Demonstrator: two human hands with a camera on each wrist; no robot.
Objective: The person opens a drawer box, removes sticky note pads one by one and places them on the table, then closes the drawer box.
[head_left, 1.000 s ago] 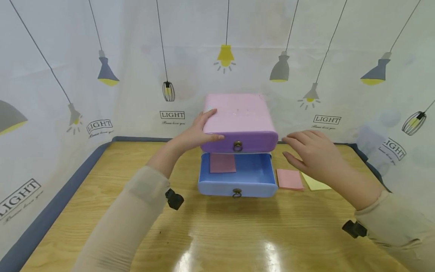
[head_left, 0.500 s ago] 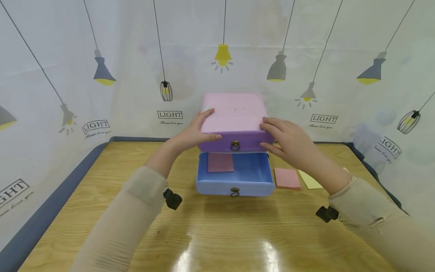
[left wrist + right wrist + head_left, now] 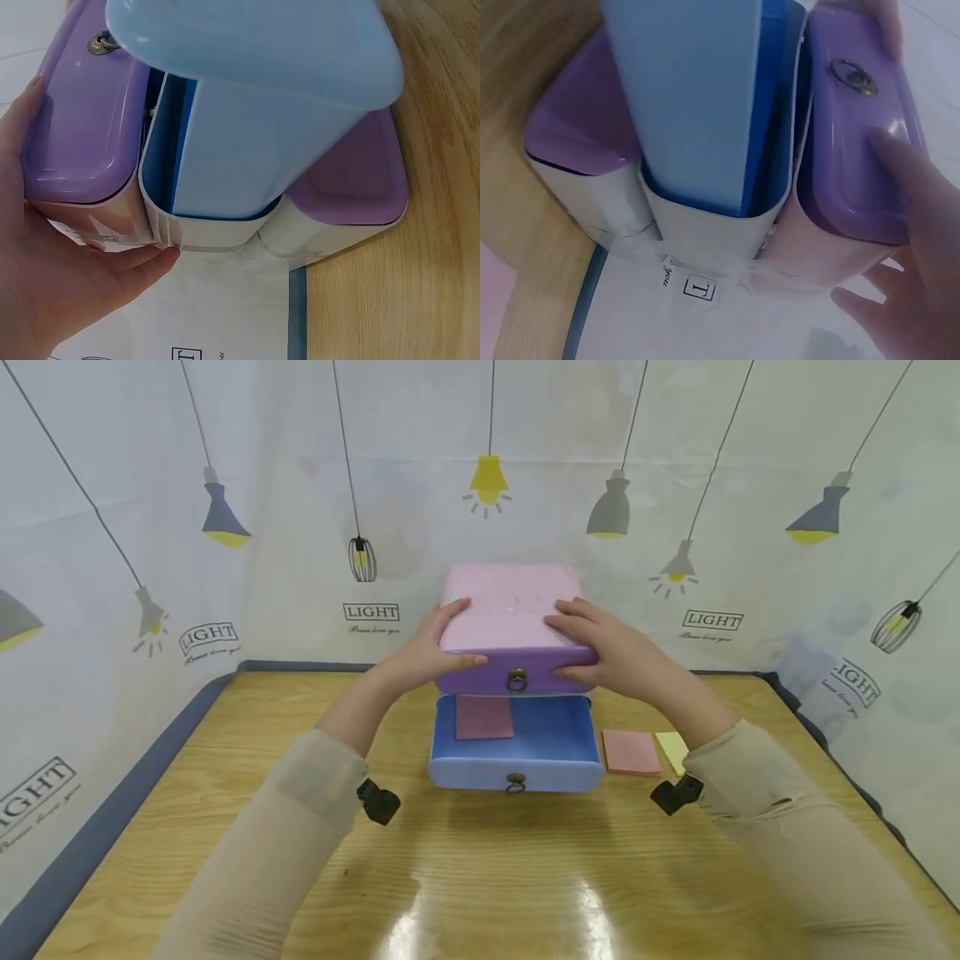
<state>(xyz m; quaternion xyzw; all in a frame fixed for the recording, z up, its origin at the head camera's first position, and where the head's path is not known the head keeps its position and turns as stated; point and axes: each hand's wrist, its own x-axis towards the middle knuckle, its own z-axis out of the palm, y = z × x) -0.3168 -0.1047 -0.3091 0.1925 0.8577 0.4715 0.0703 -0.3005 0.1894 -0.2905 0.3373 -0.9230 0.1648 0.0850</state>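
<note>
A stacked drawer cabinet (image 3: 510, 597) with a pink top stands at the back of the table. Its purple top drawer (image 3: 543, 670) is shut; below it, a blue drawer (image 3: 480, 774) is pulled out with a pink sticky note pad (image 3: 483, 718) inside. My left hand (image 3: 420, 658) holds the cabinet's upper left corner, thumb across the purple front and fingers along the side and top. On the opposite corner my right hand (image 3: 626, 652) grips likewise, its thumb on the purple front. A lower purple drawer (image 3: 352, 169) shows shut in the left wrist view.
To the cabinet's right, a pink sticky note pad (image 3: 632, 752) lies on the wooden table (image 3: 480, 868) beside a yellow pad (image 3: 672, 750), partly hidden by the right forearm. A printed backdrop (image 3: 420, 460) rises close behind the cabinet.
My right hand has moved left from beside the cabinet onto its upper right corner. My left hand has kept its place. The drawers have not moved.
</note>
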